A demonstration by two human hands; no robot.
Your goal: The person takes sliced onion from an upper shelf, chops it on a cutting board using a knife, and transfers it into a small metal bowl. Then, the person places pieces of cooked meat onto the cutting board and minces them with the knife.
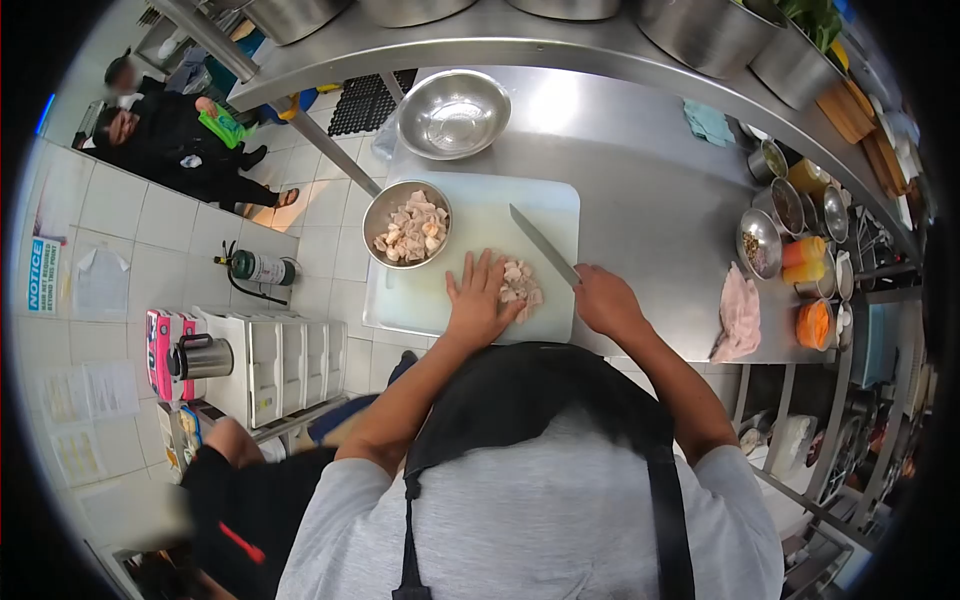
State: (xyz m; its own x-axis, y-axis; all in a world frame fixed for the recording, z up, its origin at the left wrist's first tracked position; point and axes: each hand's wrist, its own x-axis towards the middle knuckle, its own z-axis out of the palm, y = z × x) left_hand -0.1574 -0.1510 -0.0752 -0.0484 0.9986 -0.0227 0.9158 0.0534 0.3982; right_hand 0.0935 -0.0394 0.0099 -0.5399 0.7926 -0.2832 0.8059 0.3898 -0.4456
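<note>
My right hand (605, 300) is closed round the handle of a knife (541, 243), whose blade points up and left over the white cutting board (550, 200). Fingers spread, my left hand (480, 300) lies flat on the board, its thumb side against a small heap of pale chopped meat (520, 290). Above that hand, at the board's left edge, stands a steel bowl (372, 222) holding pale meat pieces (412, 230). A larger steel bowl (453, 115) sits behind the board and shows no food inside.
Right of the board lie a pink cloth (738, 315) and a teal cloth (708, 121), beside small bowls and orange-topped bottles (803, 262). An overhead shelf (560, 50) crosses the top. Co-workers stand at upper left (165, 140) and lower left (250, 510).
</note>
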